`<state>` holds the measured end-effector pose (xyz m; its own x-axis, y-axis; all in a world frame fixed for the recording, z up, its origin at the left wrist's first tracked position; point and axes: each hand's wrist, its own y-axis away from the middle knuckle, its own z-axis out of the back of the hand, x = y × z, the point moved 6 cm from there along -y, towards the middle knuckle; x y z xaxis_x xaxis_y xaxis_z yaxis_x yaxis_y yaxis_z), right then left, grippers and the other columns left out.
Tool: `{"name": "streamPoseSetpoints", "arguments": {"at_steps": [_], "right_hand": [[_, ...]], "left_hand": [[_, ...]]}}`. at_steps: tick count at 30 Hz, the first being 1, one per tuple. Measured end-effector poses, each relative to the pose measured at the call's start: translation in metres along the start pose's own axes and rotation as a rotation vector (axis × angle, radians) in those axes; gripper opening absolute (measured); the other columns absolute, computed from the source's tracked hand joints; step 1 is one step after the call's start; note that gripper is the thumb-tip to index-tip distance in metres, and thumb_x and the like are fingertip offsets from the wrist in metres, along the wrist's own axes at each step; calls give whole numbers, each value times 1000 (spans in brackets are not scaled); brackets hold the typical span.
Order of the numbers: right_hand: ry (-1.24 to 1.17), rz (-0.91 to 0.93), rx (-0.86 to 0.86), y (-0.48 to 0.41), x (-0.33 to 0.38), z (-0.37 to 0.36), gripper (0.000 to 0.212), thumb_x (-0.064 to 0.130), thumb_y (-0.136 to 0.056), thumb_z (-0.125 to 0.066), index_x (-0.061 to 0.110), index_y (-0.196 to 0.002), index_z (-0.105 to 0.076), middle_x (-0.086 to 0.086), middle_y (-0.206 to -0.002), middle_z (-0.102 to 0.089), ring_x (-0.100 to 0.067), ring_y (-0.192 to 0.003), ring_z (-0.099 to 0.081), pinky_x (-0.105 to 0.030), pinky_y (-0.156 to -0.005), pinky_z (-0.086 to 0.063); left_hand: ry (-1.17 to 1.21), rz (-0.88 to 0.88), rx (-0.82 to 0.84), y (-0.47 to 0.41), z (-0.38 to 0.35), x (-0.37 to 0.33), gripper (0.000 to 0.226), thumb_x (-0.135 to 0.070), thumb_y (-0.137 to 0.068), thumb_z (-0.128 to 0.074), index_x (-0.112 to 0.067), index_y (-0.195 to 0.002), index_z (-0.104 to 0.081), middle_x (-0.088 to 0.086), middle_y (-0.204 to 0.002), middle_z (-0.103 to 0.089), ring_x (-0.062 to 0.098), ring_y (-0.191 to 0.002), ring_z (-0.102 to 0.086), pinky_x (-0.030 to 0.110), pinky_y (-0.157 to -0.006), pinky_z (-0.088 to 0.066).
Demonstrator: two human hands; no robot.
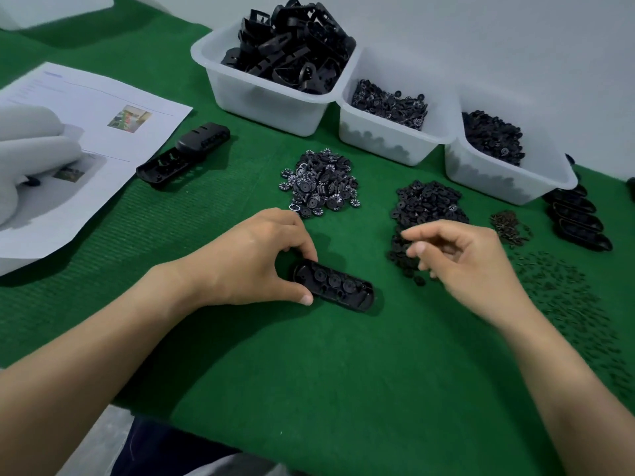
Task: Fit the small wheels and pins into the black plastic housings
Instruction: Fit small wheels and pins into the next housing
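A black plastic housing (338, 285) lies open side up on the green mat, with several small wheels seated in it. My left hand (256, 257) grips its left end between thumb and fingers. My right hand (462, 259) hovers over a pile of plain black wheels (424, 209), fingers loosely curled; I cannot tell whether it holds a wheel. A pile of wheels with white markings (321, 183) sits behind the housing. Small dark pins (563, 297) are scattered at the right, with a little brownish heap (508, 225) behind them.
Three white bins stand at the back: one with black housings (275, 97), two with wheels (381, 132) (498, 173). Finished housings (580, 218) are stacked at far right. Two more housings (184, 154) lie by a printed sheet (103, 139). A white gloved hand (31, 159) rests at left.
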<state>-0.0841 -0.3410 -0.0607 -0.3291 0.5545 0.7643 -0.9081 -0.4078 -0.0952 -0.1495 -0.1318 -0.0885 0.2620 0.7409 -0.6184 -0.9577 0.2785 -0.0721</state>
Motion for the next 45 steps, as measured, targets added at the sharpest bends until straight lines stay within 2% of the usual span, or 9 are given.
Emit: {"name": "streamPoseSetpoints", "arguments": {"at_steps": [4,9,13,17,22,27,34,39,45], "right_hand": [[136,-92,1,5,-24,19,19,4,-84,-64,23,-84,-68,5,-75,-67,1,-56,-55,-10,-54,-44],[288,-77,141,11,-32,16,16,10,-77,-72,25,-76,-68,11,-71,-62,4,-55,-51,-6,-54,-40],[306,-11,162,12,-33,10,10,18,-74,-75,25,-79,-70,8,-75,-60,-1,-57,-50,-10,-56,-41],[292,46,154,14,-30,6,15,12,-75,-74,26,-75,-67,11,-71,-57,0,-58,-49,-9,-55,-37],[215,24,192,19,-33,10,25,7,-74,-74,30,-75,-63,11,-75,-60,-3,-61,-50,-11,-55,-42],[219,2,182,22,-36,12,16,14,-75,-75,25,-86,-69,9,-77,-58,-1,-61,-49,-9,-57,-40],[190,19,168,21,-30,10,11,12,-74,-75,21,-76,-69,7,-75,-59,-3,-58,-47,-11,-56,-40],[167,193,275,30,-1,-5,13,14,-72,-76,23,-78,-70,6,-76,-60,-7,-65,-52,-15,-58,-41],[260,225,262,30,5,-14,11,15,-72,-76,23,-78,-73,6,-77,-60,-5,-68,-54,-22,-62,-41]], "left_hand": [[-16,-18,55,-11,-20,-23,38,-48,-62,-76,-29,-93,-63,-14,-95,-50,2,-94,-43,16,-84,-35],[-41,-26,61,-28,-38,-45,40,-50,-62,-74,-28,-93,-63,-13,-94,-51,5,-95,-43,23,-89,-35],[-10,-14,65,-34,-50,-54,38,-51,-60,-74,-33,-89,-59,-13,-95,-49,5,-94,-42,23,-87,-33],[57,4,48,-32,-52,-52,37,-52,-58,-75,-38,-87,-57,-18,-95,-47,-5,-91,-39,18,-80,-29],[80,6,28,-30,-53,-52,39,-49,-57,-78,-34,-88,-60,-14,-96,-50,4,-95,-44,23,-86,-33],[74,2,21,-29,-52,-53,41,-49,-57,-78,-32,-90,-61,-13,-97,-50,6,-97,-45,25,-89,-34],[75,-2,6,-28,-53,-54,41,-50,-57,-78,-31,-89,-62,-11,-97,-51,9,-96,-46,30,-90,-36],[73,-11,-18,-28,-52,-53,42,-49,-56,-79,-28,-89,-64,-11,-95,-51,10,-94,-46,30,-88,-37],[68,-6,-13,-28,-52,-53,43,-50,-56,-78,-28,-90,-63,-11,-95,-51,9,-94,-46,27,-88,-35]]}}
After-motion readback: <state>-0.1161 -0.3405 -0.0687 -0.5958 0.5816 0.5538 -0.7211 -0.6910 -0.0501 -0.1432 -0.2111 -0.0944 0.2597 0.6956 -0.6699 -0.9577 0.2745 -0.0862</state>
